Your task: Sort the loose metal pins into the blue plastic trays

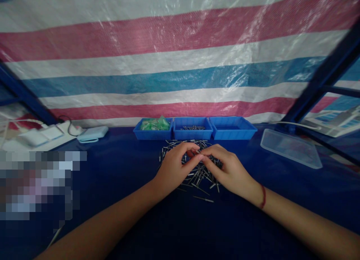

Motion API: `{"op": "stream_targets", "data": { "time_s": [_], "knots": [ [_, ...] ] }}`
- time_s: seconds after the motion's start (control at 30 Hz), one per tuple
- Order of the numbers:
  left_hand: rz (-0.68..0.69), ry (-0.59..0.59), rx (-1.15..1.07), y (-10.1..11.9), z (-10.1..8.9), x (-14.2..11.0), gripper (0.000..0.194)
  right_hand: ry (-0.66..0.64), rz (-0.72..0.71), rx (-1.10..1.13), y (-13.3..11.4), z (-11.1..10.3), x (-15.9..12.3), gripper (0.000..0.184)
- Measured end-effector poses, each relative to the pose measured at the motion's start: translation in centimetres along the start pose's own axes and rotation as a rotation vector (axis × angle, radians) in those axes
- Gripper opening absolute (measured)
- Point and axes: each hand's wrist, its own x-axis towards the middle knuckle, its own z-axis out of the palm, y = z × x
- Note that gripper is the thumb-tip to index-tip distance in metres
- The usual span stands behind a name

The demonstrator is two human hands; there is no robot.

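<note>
My left hand (179,163) and my right hand (229,170) meet fingertip to fingertip over a pile of metal pins (201,173) that look like blind rivets. Both are closed in a pinch, thumb against fingers. What sits between the fingertips is too small and too hidden to name. The pile spreads around and beneath my fingers, partly covered by them. A single rivet-like pin (206,199) lies apart on the near side of the pile. A dark red cord circles my right wrist.
Behind the pile stand three joined blue bins: the left bin (153,135) holds green plastic, the middle bin (192,134) pins, and the right bin (234,134) shows a bare floor. A clear plastic lid (291,148) lies right; a power strip (42,138) and light-blue case (92,134) lie left.
</note>
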Motion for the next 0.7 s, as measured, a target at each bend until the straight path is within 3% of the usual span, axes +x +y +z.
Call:
{"op": "stream_targets", "data": {
  "time_s": [0.1,0.37,0.7],
  "knots": [
    [-0.002,-0.017,0.004,0.08,-0.05,-0.03,0.007,0.007,0.007,0.007,-0.07,0.05,0.0,0.014],
    [0.019,0.008,-0.019,0.23,-0.26,0.13,0.007,-0.007,0.015,0.048,0.15,0.0,0.01,0.017],
    [0.027,0.037,0.02,-0.38,-0.07,0.05,0.009,0.158,0.094,0.057,0.52,0.26,-0.07,0.009]
  ]
}}
